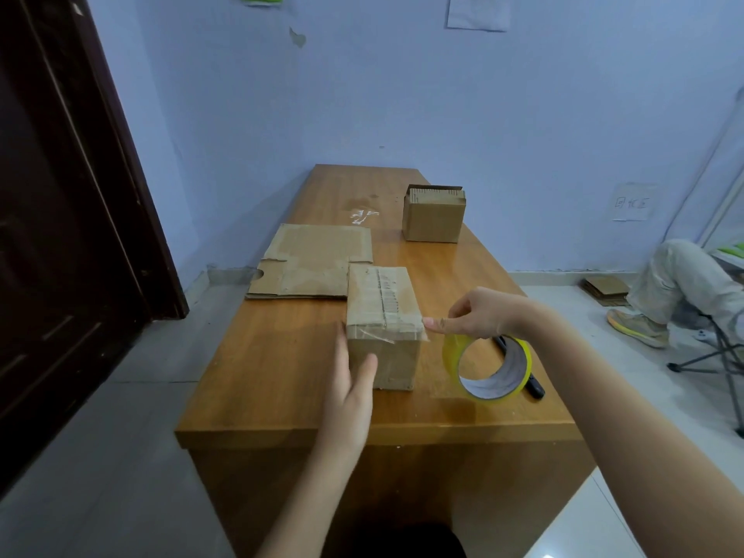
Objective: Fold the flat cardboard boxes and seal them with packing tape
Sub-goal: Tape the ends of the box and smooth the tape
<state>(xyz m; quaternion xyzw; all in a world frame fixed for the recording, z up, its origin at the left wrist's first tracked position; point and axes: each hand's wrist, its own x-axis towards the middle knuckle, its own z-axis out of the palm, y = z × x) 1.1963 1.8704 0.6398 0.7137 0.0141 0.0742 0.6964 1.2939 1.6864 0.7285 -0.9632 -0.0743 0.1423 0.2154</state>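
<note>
Wooden worktop [282, 396] at centre frame: left hand [349, 390] lies flat-fingered against the taped box [382, 328]; right hand [473, 314] pinches tape at its corner, above the yellow roll [487, 368]. Beyond, flat cardboard [314, 259], then an open box [434, 213]; its contents are unclear, and the wall note [632, 202] is unreadable.

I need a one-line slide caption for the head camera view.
Left hand steadies a taped cardboard box; right hand pinches tape at its corner.

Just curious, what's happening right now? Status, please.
Left hand flat against box. Right hand pinching tape at its top corner. Tape roll beside. Nothing blocking.
</note>
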